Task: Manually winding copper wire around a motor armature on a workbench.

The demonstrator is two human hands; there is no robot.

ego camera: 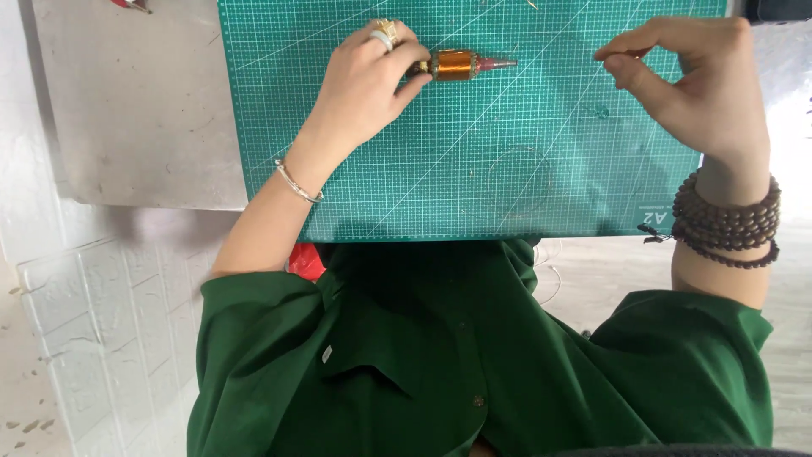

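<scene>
A green cutting mat [507,169] ruled with a fine white grid and diagonal lines covers most of the work surface, its near edge lying just above a dark green shirt [440,364] that fills the bottom of the view. To the mat's left a plain grey board [135,101] rests partly under it, over a white floor or wall covering [93,322] embossed in a brick pattern. A small patch of something red [306,261] shows between the mat's near edge and the shirt, too hidden to identify, while what may be another red item [131,4] sits cut off at the top edge.
</scene>
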